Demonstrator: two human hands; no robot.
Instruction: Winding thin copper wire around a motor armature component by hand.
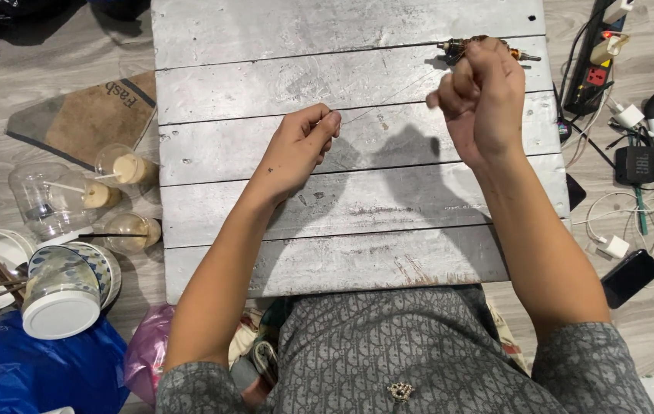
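While the right hand (pixel 482 96) is clenched around a small motor core (pixel 488 49) near the far edge of the board (pixel 342 199), most of that part is lost behind the fingers — only a dark metal tip on the left and a thin shaft with a bit of orange winding on the right poke out. A hair-thin wire (pixel 388 97) runs from it down to the left hand (pixel 300 149), whose thumb and forefinger pinch the end; the strand is so faint against the grey planks that it fades out in places. Off to the left on the floor sit plastic cups (pixel 123 165) with straws and a stack of bowls (pixel 51 280), partly cut off. On the right — a power strip (pixel 595 65) and tangled white cables (pixel 634 207).
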